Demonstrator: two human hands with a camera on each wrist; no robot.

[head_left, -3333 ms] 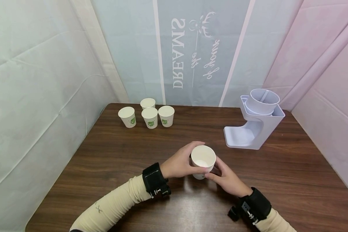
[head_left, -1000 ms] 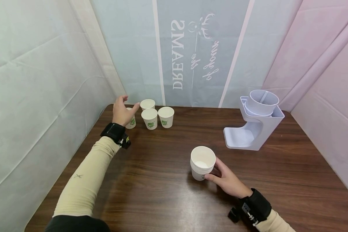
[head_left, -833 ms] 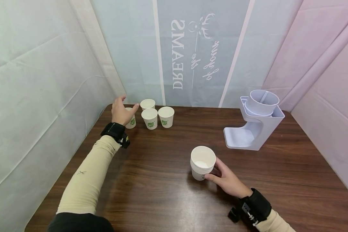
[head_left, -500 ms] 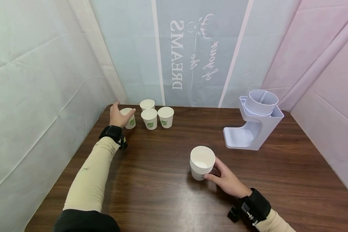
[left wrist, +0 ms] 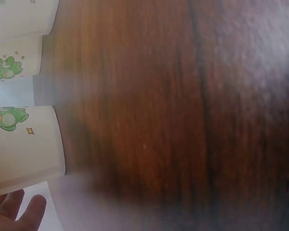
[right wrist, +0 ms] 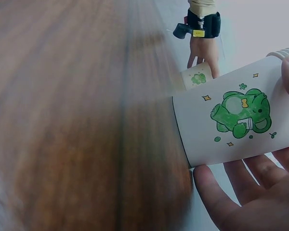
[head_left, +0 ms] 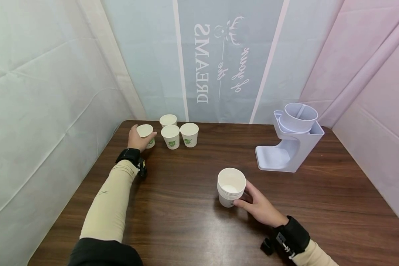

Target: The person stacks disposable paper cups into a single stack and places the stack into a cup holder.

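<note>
In the head view, my right hand (head_left: 264, 210) holds a stack of nested white paper cups (head_left: 231, 184) upright near the middle of the table. The right wrist view shows a green bear print on the stack's lowest cup (right wrist: 231, 115), thumb on one side and fingers along the other. At the far left, my left hand (head_left: 137, 140) is round the leftmost paper cup (head_left: 145, 130), fingers on its left side and thumb across its front right. Its fingertips (left wrist: 34, 207) lie right beside the cup wall (left wrist: 24, 154) in the left wrist view.
Three more paper cups stand just right of the left hand: a rear one (head_left: 168, 119), a front one (head_left: 171, 137) and a right one (head_left: 190, 135). A pale lavender stand (head_left: 299, 147) with a round cup-like top (head_left: 298, 117) is at the back right of the brown wooden table (head_left: 173, 207).
My left hand left the cup stack, reached to the far-left cup, and has since lowered and come round it. The right hand keeps holding the stack in place.
</note>
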